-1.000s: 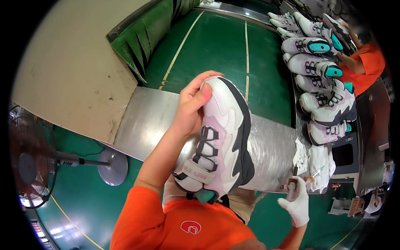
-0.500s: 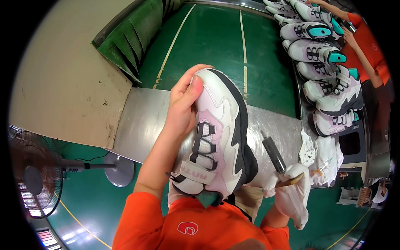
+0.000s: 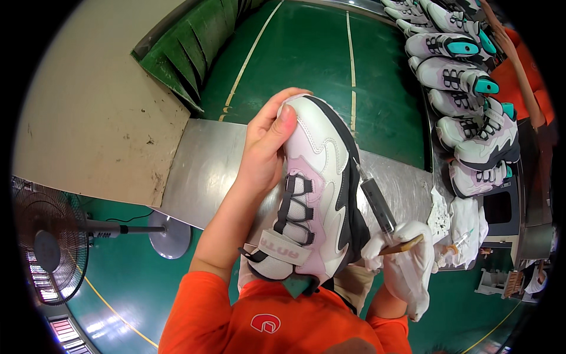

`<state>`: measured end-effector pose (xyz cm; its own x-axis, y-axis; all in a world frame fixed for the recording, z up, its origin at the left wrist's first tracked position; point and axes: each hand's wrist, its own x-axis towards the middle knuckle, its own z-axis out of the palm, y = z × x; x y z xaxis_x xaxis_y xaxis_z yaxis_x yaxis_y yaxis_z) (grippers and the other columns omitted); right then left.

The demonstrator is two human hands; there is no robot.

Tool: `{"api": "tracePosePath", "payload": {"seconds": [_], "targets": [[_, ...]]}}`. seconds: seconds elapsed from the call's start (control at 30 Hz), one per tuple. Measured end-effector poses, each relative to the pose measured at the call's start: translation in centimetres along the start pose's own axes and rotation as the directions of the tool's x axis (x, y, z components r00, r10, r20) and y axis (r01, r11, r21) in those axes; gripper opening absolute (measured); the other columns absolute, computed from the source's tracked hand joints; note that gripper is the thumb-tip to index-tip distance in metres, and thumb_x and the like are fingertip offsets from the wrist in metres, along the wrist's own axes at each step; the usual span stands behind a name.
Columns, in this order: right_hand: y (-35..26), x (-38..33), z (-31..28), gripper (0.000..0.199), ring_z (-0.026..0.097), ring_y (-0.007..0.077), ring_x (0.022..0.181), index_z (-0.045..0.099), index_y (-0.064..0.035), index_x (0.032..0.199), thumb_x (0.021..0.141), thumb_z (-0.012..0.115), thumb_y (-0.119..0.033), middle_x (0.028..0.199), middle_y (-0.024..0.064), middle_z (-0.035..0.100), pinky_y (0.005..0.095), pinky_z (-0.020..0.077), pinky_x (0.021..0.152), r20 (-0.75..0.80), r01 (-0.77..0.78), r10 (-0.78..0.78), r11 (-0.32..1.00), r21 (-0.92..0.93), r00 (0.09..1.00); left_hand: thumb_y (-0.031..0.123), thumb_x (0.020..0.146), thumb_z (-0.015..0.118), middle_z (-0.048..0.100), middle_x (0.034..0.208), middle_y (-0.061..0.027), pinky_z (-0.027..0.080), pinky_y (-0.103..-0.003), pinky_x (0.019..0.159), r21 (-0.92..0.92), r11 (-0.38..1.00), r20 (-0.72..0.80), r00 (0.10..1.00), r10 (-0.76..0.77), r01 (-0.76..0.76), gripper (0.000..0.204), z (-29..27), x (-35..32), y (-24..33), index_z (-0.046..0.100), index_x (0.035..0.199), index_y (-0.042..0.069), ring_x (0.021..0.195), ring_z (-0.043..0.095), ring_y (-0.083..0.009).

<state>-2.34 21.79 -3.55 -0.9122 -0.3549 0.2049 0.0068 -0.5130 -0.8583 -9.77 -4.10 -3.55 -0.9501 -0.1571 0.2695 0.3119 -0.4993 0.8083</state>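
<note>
Metal counter (image 3: 206, 159); shoe (image 3: 327, 197) in left hand (image 3: 264, 144), by toe (image 3: 312, 121).

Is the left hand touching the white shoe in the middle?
Touching. The head view shows the left hand gripping the white shoe at its toe end, thumb lying on the upper with no gap.

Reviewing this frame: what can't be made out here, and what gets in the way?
All in the head view:
Left hand: some fingers, hidden behind the white-and-lilac sneaker.
Sneaker's far side: turned away from the camera.
Dark syringe-like tool: rear end, covered by the white-gloved right hand.
Its tip: too small to tell whether it touches.
Co-worker: cut off by the fisheye rim.
</note>
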Motion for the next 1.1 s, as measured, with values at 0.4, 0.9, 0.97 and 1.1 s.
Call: {"api": "tracePosePath", "payload": {"seconds": [0.4,0.9,0.97,1.1], "targets": [[-2.5,-5.1,-4.7,0.104,0.050,0.0262,0.072,0.025,-0.0067,0.144,0.064,0.080,-0.046,0.108,0.0181,0.048,0.0348,0.0444,0.054,-0.120,0.159,-0.120,0.905,0.396,0.985,0.029,0.094,0.059,0.062,0.110,-0.0093,0.048,-0.027,0.087,-0.030,1.000,-0.018,1.000,-0.004,0.003,0.045,-0.1,0.1,-0.4,0.051,0.126,-0.002,0.097,0.060,-0.0151],[-2.1,-12.3,-9.4,0.099,0.058,0.0233,0.070,0.028,0.0021,0.140,0.075,0.069,-0.060,0.119,0.0204,0.049,0.0304,0.0496,0.056,-0.556,0.253,-0.190,0.967,0.038,0.810,0.036,0.099,0.046,0.059,0.114,-0.0109,0.045,-0.029,0.092,0.040,0.999,0.031,0.999,-0.031,0.029,0.048,-1.2,0.4,-1.0,0.047,0.128,-0.002,0.104,0.058,-0.0184],[-2.3,-12.1,-8.9,0.095,0.055,0.0210,0.069,0.030,0.0035,0.140,0.079,0.065,-0.060,0.116,0.0221,0.051,0.0288,0.0475,0.055,-0.584,0.119,-0.203,0.977,-0.179,0.786,0.035,0.099,0.047,0.059,0.114,-0.0111,0.045,-0.029,0.092,0.038,0.999,0.029,0.999,-0.032,0.031,0.047,-1.1,0.4,-0.9,0.047,0.128,-0.002,0.104,0.058,-0.0183],[-2.7,-11.3,-7.6,0.094,0.052,0.0196,0.063,0.034,0.0071,0.137,0.080,0.060,-0.062,0.108,0.0231,0.056,0.0267,0.0456,0.055,-0.634,-0.049,-0.229,0.920,-0.389,0.739,0.033,0.098,0.049,0.060,0.113,-0.0112,0.045,-0.029,0.092,0.023,0.999,0.026,0.999,-0.024,0.023,0.046,-0.7,0.2,-0.6,0.047,0.128,-0.002,0.103,0.058,-0.0176]]}}
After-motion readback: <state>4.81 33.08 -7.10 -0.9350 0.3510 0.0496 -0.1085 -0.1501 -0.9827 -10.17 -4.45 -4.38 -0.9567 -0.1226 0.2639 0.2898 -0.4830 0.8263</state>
